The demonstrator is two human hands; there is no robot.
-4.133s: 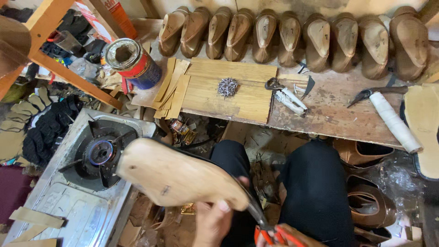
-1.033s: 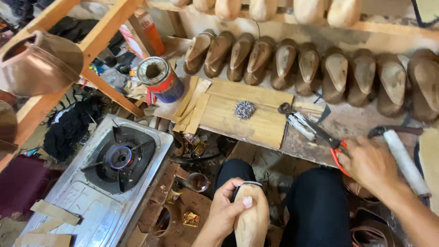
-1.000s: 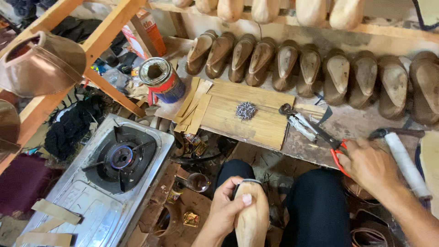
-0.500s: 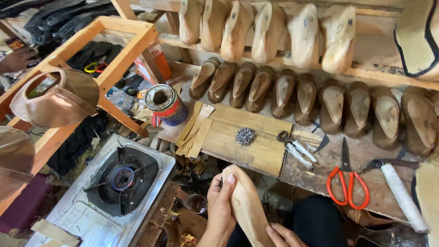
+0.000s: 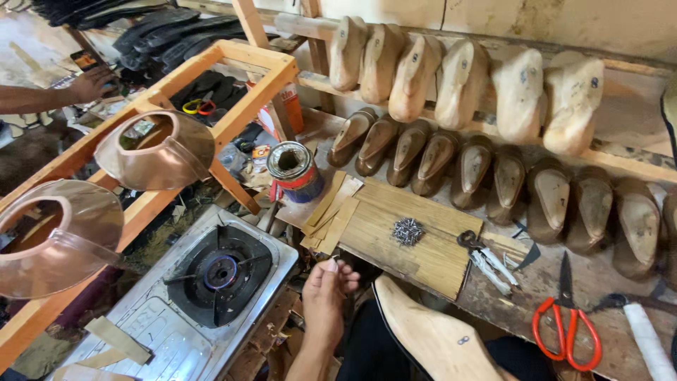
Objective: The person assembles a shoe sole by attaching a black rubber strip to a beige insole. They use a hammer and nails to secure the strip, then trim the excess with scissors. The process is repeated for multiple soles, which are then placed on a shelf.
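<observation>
The left hand (image 5: 326,291) is hovering at the near edge of the bench (image 5: 543,282), fingers pinched together, though whether it is grasping anything small I cannot tell. The wooden shoe form (image 5: 434,339) is lying across the lap at about five o'clock from that hand, just beside it and apart. The right hand is not showing. The pile of small nails (image 5: 407,231) is sitting on the board (image 5: 416,243) at about two o'clock (near, within easy reach). Picking one nail cleanly between fingertips, while keeping the form steady, seems the careful way.
</observation>
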